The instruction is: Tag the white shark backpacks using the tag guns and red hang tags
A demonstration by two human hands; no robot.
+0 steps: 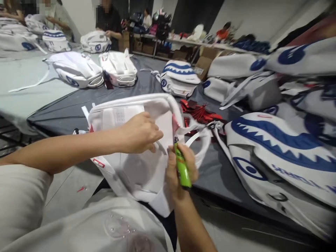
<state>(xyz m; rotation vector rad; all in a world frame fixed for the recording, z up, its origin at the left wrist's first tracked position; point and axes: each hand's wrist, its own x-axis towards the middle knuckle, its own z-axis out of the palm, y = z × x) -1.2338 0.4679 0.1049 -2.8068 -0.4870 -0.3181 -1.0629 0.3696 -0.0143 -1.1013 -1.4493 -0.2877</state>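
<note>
A white backpack (147, 171) leans open over the table edge and against my lap, its pale inside facing me. My left hand (143, 133) is over the opening, fingers curled; what they pinch, if anything, is hidden. At the bag's right side, my right hand (181, 164) grips a green lighter (183, 168), its dark top end up beside the bag's edge. A small red-and-white label (99, 163) shows on the bag's left side. Straps loop out at the bag's right, behind my right hand.
A white backpack (283, 157) with blue shark teeth lies at right, beneath more piled bags. Red tags (199, 111) lie behind my bag. Several finished-looking backpacks (76, 68) stand farther back on the dark-covered table (63, 106). A person (109, 21) stands across it.
</note>
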